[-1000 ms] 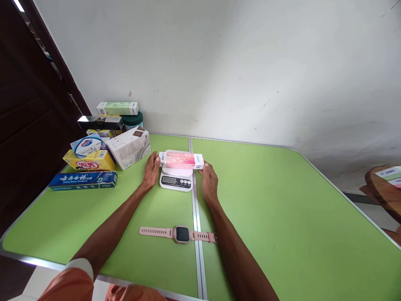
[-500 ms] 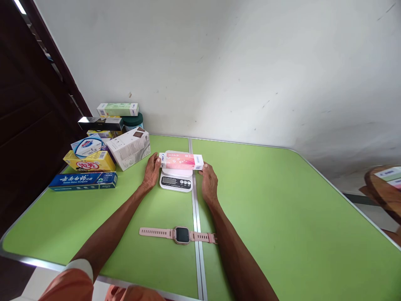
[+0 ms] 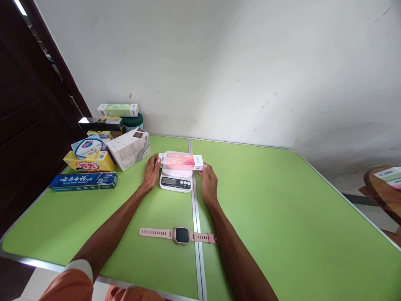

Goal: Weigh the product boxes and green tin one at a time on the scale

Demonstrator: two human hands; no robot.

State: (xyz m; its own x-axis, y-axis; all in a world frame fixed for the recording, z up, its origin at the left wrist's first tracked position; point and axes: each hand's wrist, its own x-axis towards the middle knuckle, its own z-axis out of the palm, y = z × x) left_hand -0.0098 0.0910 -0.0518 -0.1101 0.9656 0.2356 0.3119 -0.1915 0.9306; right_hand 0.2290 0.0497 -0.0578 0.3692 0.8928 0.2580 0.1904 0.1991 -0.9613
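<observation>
A long pink-and-white box [image 3: 181, 161] lies crosswise over the plate of a white digital kitchen scale [image 3: 176, 183]. My left hand [image 3: 152, 170] grips its left end, thumb on the front face. At the right end, my right hand [image 3: 209, 180] holds the corner between thumb and fingers. Whether the box rests its weight on the plate I cannot tell. The scale's dark display and round buttons show below the box; no digits are readable. Nearer to me lies a pink smartwatch [image 3: 182, 235] with its strap laid out flat, one end by my right forearm.
At the left stand a blue toothpaste box [image 3: 83, 181], a yellow box [image 3: 90, 161], a white carton [image 3: 129, 148], a black box [image 3: 100, 123], a green-and-white box [image 3: 118, 110] and a dark-green-lidded tub [image 3: 133, 121]. A metal seam crosses the green table [image 3: 266, 217]. A wall rises behind.
</observation>
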